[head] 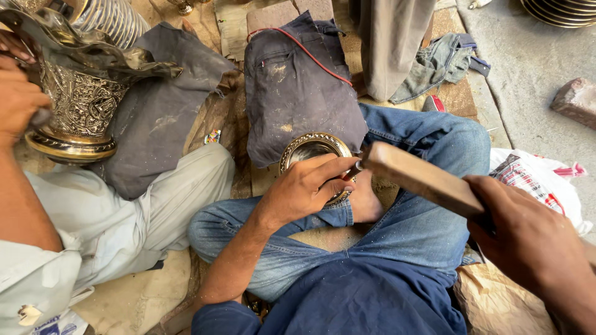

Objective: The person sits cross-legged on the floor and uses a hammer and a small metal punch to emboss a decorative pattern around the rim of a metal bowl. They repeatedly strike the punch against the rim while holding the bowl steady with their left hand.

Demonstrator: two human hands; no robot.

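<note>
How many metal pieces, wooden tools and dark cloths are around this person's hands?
Metal pieces: 2, the round metal dish under the left hand and the embossed metal vase.
Wooden blocks: 1, the wooden block in the right hand.
Dark cloths: 2.
Total: 5

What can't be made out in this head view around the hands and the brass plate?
- Brass plate: the left hand covers its lower right, a dark cloth its top.
- Punch tip: too small, hidden by fingers.
- Wooden block: its far end is lost inside the right hand.
- Engraved vase: cut off by the top-left edge; a co-worker's hand hides part.
</note>
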